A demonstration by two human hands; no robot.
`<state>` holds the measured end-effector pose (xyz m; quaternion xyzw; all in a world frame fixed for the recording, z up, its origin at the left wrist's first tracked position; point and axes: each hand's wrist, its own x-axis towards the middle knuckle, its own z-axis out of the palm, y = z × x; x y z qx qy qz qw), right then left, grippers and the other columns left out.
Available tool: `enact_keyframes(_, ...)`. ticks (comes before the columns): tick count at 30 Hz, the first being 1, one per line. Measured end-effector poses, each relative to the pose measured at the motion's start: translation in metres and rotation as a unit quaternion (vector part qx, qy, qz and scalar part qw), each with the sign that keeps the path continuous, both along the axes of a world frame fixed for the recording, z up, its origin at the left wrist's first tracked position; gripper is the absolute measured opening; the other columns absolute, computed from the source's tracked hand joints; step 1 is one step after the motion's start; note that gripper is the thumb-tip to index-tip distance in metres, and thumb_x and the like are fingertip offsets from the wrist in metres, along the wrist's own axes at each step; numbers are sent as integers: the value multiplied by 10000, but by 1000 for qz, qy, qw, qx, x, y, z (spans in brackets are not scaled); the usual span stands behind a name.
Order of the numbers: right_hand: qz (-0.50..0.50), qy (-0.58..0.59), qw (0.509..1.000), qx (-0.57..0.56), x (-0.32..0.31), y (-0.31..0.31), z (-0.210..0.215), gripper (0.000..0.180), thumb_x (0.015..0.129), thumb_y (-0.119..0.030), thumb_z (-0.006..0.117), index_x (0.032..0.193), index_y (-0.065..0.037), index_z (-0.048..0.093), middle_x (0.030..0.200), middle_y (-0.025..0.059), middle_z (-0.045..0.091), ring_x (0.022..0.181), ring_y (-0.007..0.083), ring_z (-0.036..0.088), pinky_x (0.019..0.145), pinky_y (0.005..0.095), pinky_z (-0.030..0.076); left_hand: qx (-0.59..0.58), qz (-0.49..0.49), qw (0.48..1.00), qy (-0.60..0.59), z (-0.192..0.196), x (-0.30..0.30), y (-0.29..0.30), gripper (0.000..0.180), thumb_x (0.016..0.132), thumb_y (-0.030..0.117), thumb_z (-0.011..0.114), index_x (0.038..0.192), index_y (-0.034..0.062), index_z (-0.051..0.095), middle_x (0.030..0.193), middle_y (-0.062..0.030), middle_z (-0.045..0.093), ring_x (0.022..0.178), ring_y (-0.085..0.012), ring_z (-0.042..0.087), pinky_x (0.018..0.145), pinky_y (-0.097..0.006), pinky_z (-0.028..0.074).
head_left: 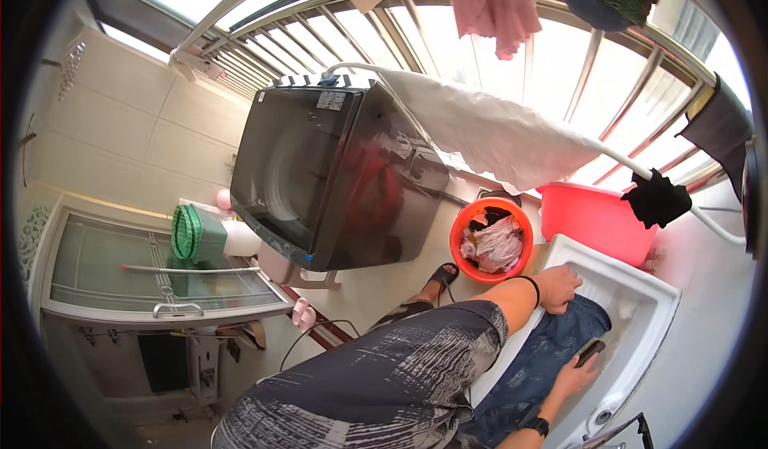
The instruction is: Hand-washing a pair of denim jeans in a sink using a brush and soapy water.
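Though illegible, washer label [331, 100] beyond blue garment [538, 362]

Bright daylight floods through a curving row of metal window bars [632, 94] at the far side of a laundry space, falling on a pale tiled wall [120, 105] at left and a plain, whitish wall [712, 289] at right. A dark washing machine [340, 173] with a see-through lid stands on the light-coloured floor [380, 285], near a white-framed glass door [112, 265] at lower left, where the light dims.
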<state>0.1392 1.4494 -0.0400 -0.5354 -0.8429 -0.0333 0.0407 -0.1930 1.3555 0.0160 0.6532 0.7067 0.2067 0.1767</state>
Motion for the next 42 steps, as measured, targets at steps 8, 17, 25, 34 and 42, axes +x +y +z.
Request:
enact_keyframes(8,-1,66,920,-385,50,-48,50,664,730,-39,693,1377,11,550,1145,158,661,1015,308,629,938,403,506,7,33,992,-118,11,61,-4,367,778,225,727,1119,93,749,1260,-185,641,1332,-327,521,1029,-480,441)
enact_keyframes(17,-73,67,916,-389,47,-64,133,857,706,-34,699,1517,38,430,1168,206,672,1025,357,650,961,427,507,-173,-292,928,-153,163,105,-10,655,715,239,760,1357,162,652,1426,-231,528,1187,-436,634,932,-565,547)
enact_keyframes(25,-84,46,922,-375,42,-87,153,857,706,-35,699,1516,40,429,1160,207,674,1025,359,652,956,427,510,2,-233,947,-219,199,83,-45,495,722,113,670,1216,87,677,1240,-219,554,1101,-431,630,877,-529,540)
enact_keyframes(34,-99,34,922,-373,55,-113,155,857,705,-35,699,1514,42,428,1151,208,676,1025,360,655,951,426,513,-24,-232,950,-206,203,78,-56,525,754,150,665,1277,130,696,1352,-221,547,1184,-433,626,937,-542,544)
enact_keyframes(42,-108,37,921,-372,75,-122,148,857,705,-36,700,1513,43,427,1144,210,678,1024,362,657,947,425,516,9,-212,959,-186,207,86,-62,370,728,62,671,1094,37,719,1171,-244,585,1066,-439,639,864,-529,546)
